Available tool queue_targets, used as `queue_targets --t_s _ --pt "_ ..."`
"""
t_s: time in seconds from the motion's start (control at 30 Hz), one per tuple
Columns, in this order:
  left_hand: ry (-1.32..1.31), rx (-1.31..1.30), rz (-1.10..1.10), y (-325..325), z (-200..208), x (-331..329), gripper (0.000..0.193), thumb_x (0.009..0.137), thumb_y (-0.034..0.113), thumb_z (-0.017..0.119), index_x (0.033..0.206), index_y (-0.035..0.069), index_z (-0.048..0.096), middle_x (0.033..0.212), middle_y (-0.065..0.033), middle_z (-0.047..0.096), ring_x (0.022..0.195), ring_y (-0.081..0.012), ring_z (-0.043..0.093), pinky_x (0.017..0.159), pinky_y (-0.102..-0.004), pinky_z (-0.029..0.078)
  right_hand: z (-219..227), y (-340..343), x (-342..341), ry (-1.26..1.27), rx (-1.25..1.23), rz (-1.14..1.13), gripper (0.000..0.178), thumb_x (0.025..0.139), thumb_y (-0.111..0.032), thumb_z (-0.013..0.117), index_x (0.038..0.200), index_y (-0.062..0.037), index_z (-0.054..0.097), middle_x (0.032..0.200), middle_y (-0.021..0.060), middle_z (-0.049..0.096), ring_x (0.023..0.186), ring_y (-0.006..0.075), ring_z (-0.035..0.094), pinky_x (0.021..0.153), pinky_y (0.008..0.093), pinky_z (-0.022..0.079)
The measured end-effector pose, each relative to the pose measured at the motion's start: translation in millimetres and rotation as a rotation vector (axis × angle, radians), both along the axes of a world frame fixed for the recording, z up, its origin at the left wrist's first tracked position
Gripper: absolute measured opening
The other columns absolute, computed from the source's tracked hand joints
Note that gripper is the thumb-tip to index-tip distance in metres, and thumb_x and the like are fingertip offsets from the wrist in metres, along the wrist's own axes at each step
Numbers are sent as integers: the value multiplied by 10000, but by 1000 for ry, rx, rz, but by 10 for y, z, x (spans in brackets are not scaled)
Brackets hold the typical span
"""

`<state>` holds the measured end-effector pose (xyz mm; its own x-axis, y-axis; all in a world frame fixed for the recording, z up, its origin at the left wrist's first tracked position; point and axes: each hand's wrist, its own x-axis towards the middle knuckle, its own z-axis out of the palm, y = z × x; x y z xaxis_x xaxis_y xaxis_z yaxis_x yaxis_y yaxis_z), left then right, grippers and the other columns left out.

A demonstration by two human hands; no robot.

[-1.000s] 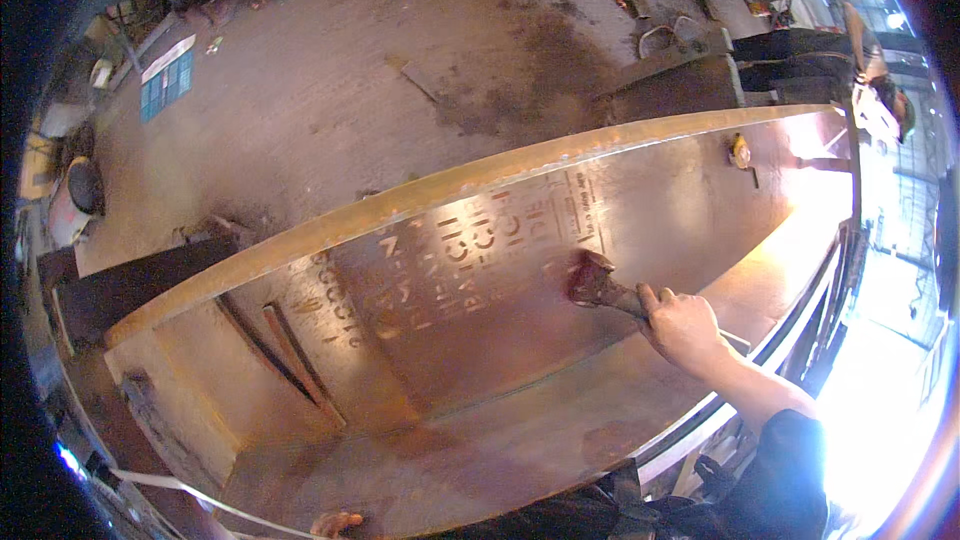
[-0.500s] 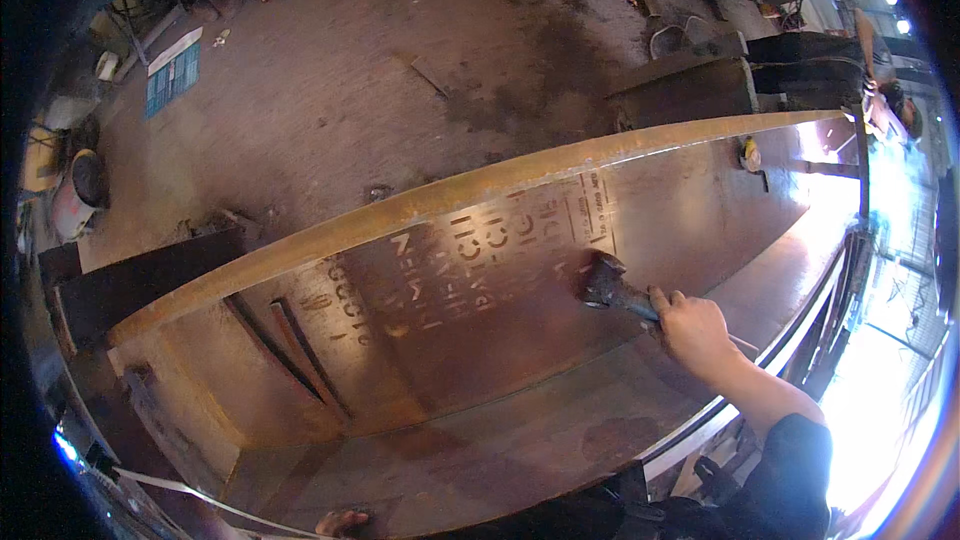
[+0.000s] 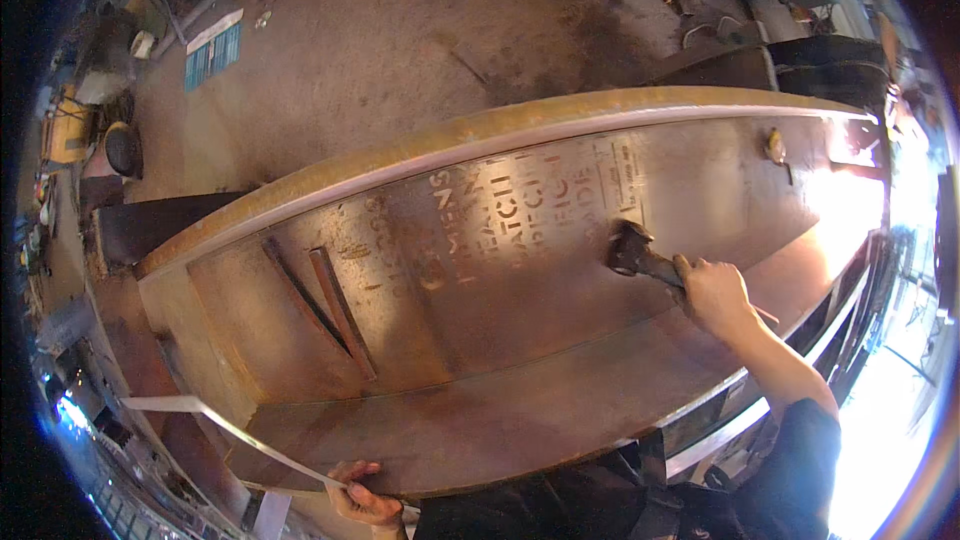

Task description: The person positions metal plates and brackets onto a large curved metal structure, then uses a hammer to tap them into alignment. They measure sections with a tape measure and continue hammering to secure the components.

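Observation:
My right hand (image 3: 718,292) is closed round the handle of a hammer (image 3: 632,250), whose dark head is at or just over the brown steel web of a large beam (image 3: 540,325); contact is hard to tell. The pale end of the handle sticks out behind my fist. At the beam's near edge, my left hand (image 3: 366,496) grips a thin, pale, L-shaped metal square (image 3: 262,443) between thumb and fingers. The square reaches out to the left over the beam's end. Stencilled markings cover the middle of the web, left of the hammer.
Two narrow steel bars (image 3: 342,315) lie in a V on the web's left part. A small yellow object (image 3: 775,146) rests near its right end. The raised far flange (image 3: 480,127) borders the web. Bright glare fills the right, near another person. Beyond is a brown floor (image 3: 370,60).
The beam's place in the view has shifted right and slightly up. My left hand and the square have come further into view. The hammer stays near the same spot of the web.

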<state>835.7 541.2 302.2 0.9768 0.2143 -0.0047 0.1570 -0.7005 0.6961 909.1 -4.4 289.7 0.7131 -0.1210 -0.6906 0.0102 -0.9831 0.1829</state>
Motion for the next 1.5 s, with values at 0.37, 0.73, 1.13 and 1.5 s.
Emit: queue_targets --t_s 0.37,0.73,1.13,1.5 --pt "9 -50 70 -297 104 49 431 1040 316 424 910 -49 612 784 -136 662 694 -224 635 669 -345 488 -405 -694 -404 -57 182 25 375 875 -281 645 1217 -141 575 876 165 688 865 367 681 739 487 533" --pt "-67 -48 98 -133 -58 83 448 1036 368 473 908 -32 629 702 -102 668 662 -181 599 682 -317 439 -16 -1999 160 -110 134 112 462 882 -416 645 1254 -142 618 1053 185 701 991 379 665 851 486 532" --pt "259 227 47 -414 223 288 576 980 516 522 851 -35 629 675 -119 622 674 -215 599 671 -363 460 -1305 -4847 103 -471 -120 -378 834 825 -614 655 1380 -22 463 1404 252 495 1290 393 491 1067 469 419" --pt "614 698 -456 -885 648 327 489 958 531 505 1035 96 716 942 -181 704 940 -390 654 805 -491 497 -425 -3630 89 -251 243 86 963 652 -456 819 1376 49 433 1235 272 607 1125 387 609 932 468 496"
